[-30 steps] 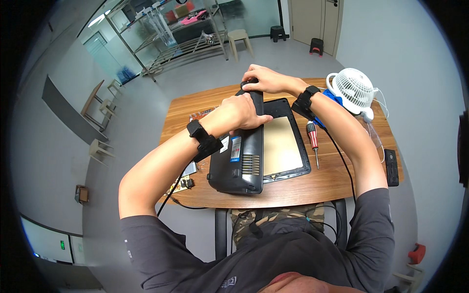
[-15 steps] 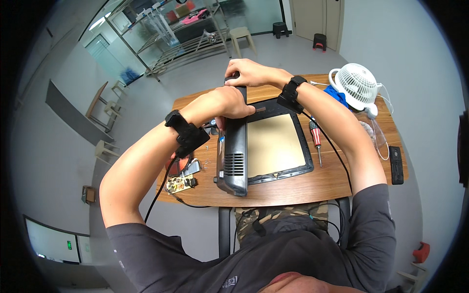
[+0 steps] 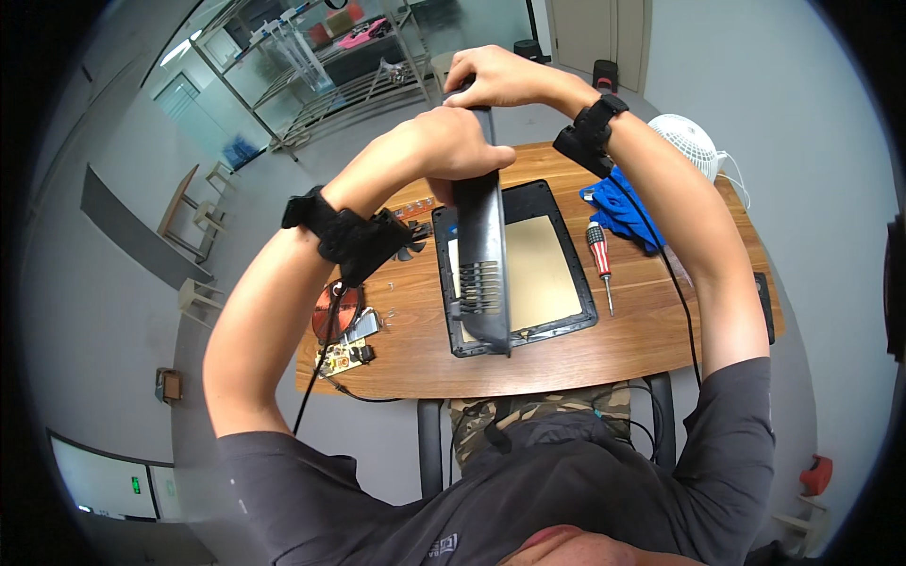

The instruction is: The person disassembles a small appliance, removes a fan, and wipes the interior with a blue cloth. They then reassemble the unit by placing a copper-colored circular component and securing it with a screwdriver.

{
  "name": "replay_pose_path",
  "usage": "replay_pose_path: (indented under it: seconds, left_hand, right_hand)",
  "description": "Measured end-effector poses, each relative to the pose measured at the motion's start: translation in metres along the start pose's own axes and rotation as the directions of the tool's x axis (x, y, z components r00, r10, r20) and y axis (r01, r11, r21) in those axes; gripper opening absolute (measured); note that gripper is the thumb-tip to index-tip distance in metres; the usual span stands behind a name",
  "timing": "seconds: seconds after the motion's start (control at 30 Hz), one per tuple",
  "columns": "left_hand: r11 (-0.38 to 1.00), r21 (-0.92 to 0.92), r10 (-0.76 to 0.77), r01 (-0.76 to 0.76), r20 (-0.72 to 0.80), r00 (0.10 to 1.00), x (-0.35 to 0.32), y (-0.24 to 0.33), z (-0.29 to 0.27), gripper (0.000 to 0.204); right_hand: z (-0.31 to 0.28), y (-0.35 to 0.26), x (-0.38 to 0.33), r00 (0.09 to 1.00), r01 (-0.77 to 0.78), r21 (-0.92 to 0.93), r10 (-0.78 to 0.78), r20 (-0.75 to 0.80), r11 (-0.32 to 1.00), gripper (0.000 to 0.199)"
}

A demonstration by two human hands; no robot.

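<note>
Tipped on edge, a black plastic housing with vent slots (image 3: 479,226) is raised above the table. My left hand (image 3: 451,143) grips its upper part, thumb on the near side and fingers partly hidden behind it. At the far end my right hand (image 3: 500,77) is closed around the housing's edge. Beneath it lies a flat black frame with a cream panel (image 3: 543,269), partly covered from view by the housing. A screwdriver with a striped handle (image 3: 598,253) rests to the right of the frame.
Left of the frame are a copper-coloured coil (image 3: 337,311), a circuit board (image 3: 342,357) and a small black fan (image 3: 411,247). A blue cloth (image 3: 625,212) and a white fan (image 3: 684,141) sit at the back right. Black cables hang from both wrist straps.
Both hands have lifted the housing up and away from me, slightly to the right. It now hangs over the frame rather than along its left side.
</note>
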State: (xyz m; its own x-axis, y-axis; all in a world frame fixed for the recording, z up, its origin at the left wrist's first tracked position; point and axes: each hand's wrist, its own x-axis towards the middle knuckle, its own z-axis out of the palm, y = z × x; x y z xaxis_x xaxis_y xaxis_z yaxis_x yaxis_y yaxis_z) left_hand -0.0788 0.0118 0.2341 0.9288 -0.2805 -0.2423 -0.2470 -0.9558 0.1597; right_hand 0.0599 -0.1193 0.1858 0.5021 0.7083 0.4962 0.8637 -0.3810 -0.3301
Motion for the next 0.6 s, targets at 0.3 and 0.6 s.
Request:
replay_pose_path:
  seconds: [0.3, 0.6]
  left_hand:
    - [0.977, -0.194, 0.082, -0.083, -0.014, 0.997, 0.027, 0.004, 0.022, 0.061]
    - [0.974, -0.221, 0.044, -0.051, -0.035, 0.998, 0.038, -0.020, 0.030, 0.055]
  right_hand:
    - [-0.013, 0.015, -0.015, 0.989, -0.020, -0.120, 0.037, 0.140, 0.993, 0.035]
    - [0.010, 0.028, -0.001, 0.981, -0.110, -0.113, 0.126, 0.146, 0.988, 0.033]
